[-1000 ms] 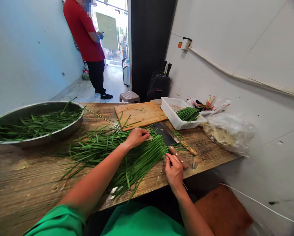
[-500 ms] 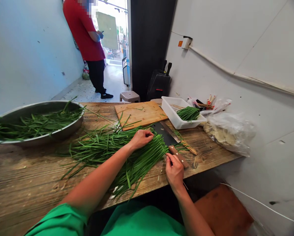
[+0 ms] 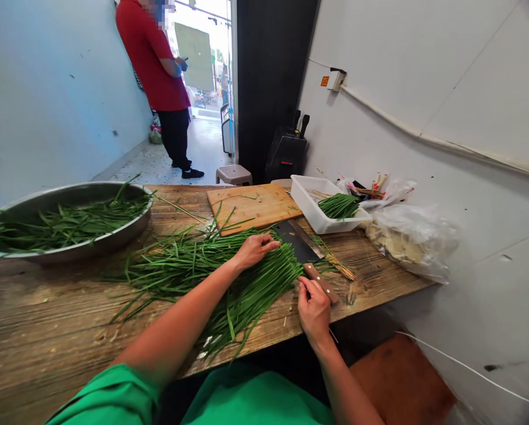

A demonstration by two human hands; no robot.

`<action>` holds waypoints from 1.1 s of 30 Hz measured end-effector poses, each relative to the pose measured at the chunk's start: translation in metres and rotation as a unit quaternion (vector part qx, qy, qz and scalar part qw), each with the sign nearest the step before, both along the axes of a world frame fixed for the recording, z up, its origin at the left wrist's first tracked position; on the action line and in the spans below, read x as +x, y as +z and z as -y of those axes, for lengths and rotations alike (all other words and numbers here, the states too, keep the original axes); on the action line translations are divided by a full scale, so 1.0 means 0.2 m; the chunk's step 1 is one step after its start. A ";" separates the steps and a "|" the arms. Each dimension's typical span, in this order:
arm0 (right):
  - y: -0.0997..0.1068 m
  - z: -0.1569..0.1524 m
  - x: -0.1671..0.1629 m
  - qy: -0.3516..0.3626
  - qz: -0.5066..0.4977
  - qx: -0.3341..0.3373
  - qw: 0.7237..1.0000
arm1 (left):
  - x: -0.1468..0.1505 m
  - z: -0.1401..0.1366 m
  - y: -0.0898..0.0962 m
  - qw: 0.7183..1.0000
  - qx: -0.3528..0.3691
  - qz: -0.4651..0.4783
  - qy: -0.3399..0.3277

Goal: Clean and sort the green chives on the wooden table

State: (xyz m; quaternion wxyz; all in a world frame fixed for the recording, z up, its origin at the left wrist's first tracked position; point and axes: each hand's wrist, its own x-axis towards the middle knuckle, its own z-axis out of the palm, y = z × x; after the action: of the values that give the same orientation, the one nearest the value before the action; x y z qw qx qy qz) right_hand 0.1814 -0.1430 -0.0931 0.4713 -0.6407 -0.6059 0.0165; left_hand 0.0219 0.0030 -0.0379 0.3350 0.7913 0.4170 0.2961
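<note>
A wide pile of garlic chives (image 3: 242, 289) lies on the wooden table, its trimmed ends toward the right. My left hand (image 3: 256, 250) rests over the upper part of the pile, fingers closed on chives near those ends. At the right edge of the pile, my right hand (image 3: 314, 304) is closed in a pinch, its fingertips against the lowest ends. A thin skewer (image 3: 333, 335) pokes out past its wrist; the part inside the fist is hidden. Just beyond that hand is a cleaver (image 3: 297, 241), its brown handle toward me.
A metal basin (image 3: 91, 243) of chives stands at left. Behind the pile are a cutting board (image 3: 255, 203) and a white tray (image 3: 306, 206) with a chive bundle. Skewers (image 3: 342, 267) and plastic bags (image 3: 406, 236) lie at right. A person in red (image 3: 158, 71) stands near the doorway.
My left hand has shifted very slightly to the right along the chives, its fingertips a bit more extended. The right hand stays in nearly the same place.
</note>
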 end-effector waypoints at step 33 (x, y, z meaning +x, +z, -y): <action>0.00 0.00 0.00 0.005 -0.001 -0.006 1.000 | -0.02 0.00 0.00 1.000 0.020 0.022 0.005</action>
State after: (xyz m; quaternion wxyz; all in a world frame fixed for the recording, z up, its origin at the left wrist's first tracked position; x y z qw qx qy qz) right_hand 0.1814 -0.1429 -0.0928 0.4684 -0.6403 -0.6084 0.0231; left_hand 0.0176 0.0034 -0.0377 0.3270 0.7892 0.4075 0.3229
